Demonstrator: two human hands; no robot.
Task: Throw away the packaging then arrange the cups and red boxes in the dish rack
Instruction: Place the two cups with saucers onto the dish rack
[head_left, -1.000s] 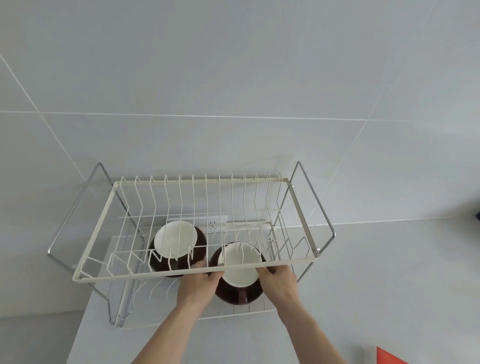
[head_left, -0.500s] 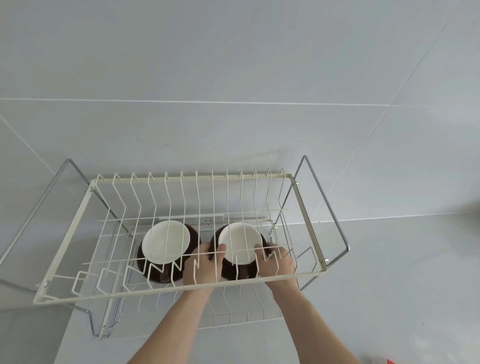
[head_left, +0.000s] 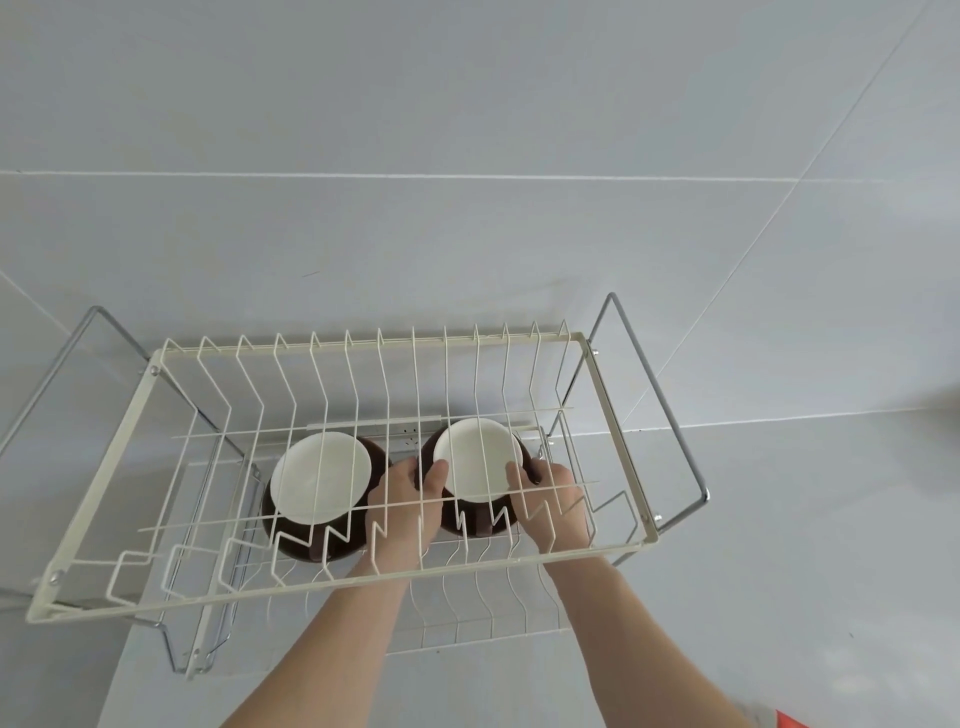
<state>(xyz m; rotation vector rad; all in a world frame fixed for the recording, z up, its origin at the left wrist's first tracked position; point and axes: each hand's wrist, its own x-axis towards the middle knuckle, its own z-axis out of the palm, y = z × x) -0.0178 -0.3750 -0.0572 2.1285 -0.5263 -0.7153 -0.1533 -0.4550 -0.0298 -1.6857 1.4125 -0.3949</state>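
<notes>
A two-tier dish rack (head_left: 618, 426) with a cream wire top tier and chrome frame stands against the tiled wall. Under the top tier, on the lower shelf, are two dark brown cups with white insides. The left cup (head_left: 322, 483) stands alone. The right cup (head_left: 475, 460) is held between my two hands, both reaching in beneath the top tier: my left hand (head_left: 402, 501) grips its left side and my right hand (head_left: 553, 499) its right side. The cup's base is hidden by wires and hands. A red box corner (head_left: 789, 719) shows at the bottom right edge.
The rack's chrome side handles (head_left: 654, 395) stick out left and right. Pale tiled wall rises close behind the rack. The grey countertop (head_left: 805, 545) extends to the right of the rack. A wall socket (head_left: 405, 434) sits behind the cups.
Both hands have pushed the right cup further back into the lower shelf, beside the left cup. The camera has moved closer and tilted down over the rack.
</notes>
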